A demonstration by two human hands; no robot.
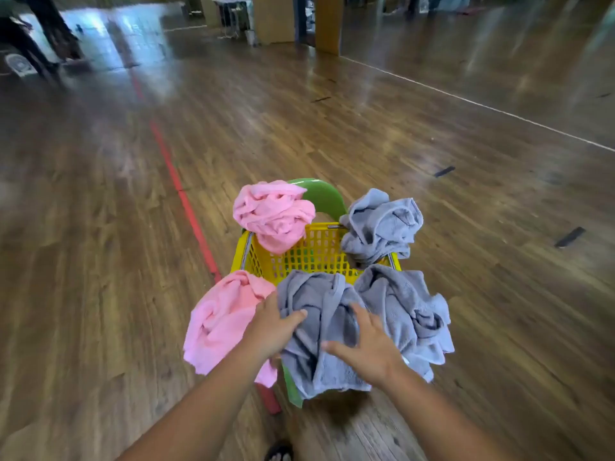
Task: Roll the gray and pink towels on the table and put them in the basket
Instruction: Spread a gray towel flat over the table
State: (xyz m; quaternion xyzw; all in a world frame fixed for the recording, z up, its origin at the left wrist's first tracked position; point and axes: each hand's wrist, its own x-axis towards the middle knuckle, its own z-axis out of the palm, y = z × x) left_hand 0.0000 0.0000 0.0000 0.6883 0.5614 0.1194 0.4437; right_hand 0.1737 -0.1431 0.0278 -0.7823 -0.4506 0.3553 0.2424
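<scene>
Five crumpled towels hang over the rim of the yellow basket [309,257], which seems to sit on a green chair [324,194], though most of it is hidden. No counter is in view. Both hands work the near gray towel [319,327]. The left hand [271,329] grips its left edge, thumb on top and fingers tucked behind the fold. The right hand [367,349] lies on the cloth with fingers spread apart. The towel looks light, soft and limp. It will likely sag and unravel if lifted by one corner, so gathering a bunched fold in each hand is the safer hold. A pink towel [223,321] hangs just beside it.
</scene>
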